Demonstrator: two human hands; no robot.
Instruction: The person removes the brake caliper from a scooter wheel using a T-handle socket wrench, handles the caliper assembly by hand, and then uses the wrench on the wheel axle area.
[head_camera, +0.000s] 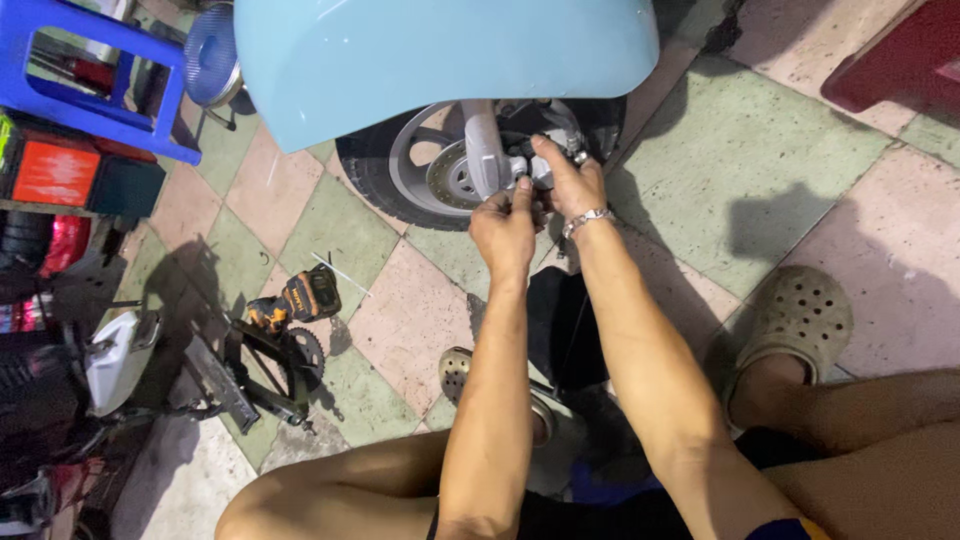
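The person squats on a tiled floor (780, 150) of green and pink squares, facing the front wheel (420, 165) of a pale blue scooter; the blue fender (440, 55) fills the view at 12 o'clock, and the wheel sits just below it; both arms reach up from 6 o'clock to the wheel hub; the left hand (505, 228) is closed at the lower edge of the grey brake caliper (535, 165), its fingers pinched narrow on a small part that is too hidden to tell; the right hand (572, 180) lies just beside it at 1 o'clock of the left, fingers curled over the caliper and touching it, the thumb side pressed on the metal; a metal bracelet (586, 218) circles the right wrist; the caliper sits against the silver fork leg (482, 150) and next to the brake disc (448, 175), both within the wheel; a tan clog (795, 315) covers the foot at 4 o'clock, and another clog (455, 372) shows between the arms and the knee at 6 o'clock; at 9 o'clock on the floor lie a yellow and black power drill (300, 300) and, near it, a dark scissor jack (262, 365); a blue stool (95, 75) stands at 10 o'clock.
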